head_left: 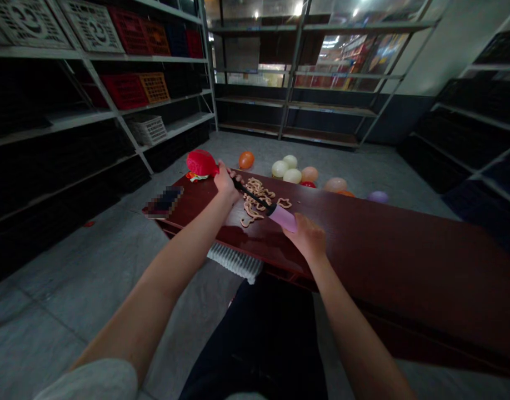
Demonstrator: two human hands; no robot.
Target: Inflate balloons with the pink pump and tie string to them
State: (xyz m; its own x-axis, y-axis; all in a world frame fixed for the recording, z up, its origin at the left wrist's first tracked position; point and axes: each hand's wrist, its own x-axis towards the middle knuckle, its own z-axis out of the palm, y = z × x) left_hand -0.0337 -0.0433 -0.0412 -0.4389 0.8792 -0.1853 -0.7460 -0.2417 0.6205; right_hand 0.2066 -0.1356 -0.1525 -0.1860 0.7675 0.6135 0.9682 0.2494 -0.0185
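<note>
A hand balloon pump (257, 199) with a black shaft and a lilac grip slants across the table between my hands. My right hand (308, 236) is wrapped around its lilac end. Toward the far end, my left hand (227, 180) is closed where the neck of a partly filled red balloon (201, 163) meets the pump. Fingers hide the exact join there. Below the black shaft lies a loose pile of tan rubber bands or uninflated balloons (255, 208), too small to tell which. Colourful scraps (196, 176) sit under the red balloon.
The dark red table (388, 239) stretches to the right. A blurred-out flat item (165, 201) lies at its left corner. Several inflated balloons, among them a white balloon (292, 176) and an orange balloon (246, 160), rest on the floor behind. Shelves with crates (125, 90) stand left.
</note>
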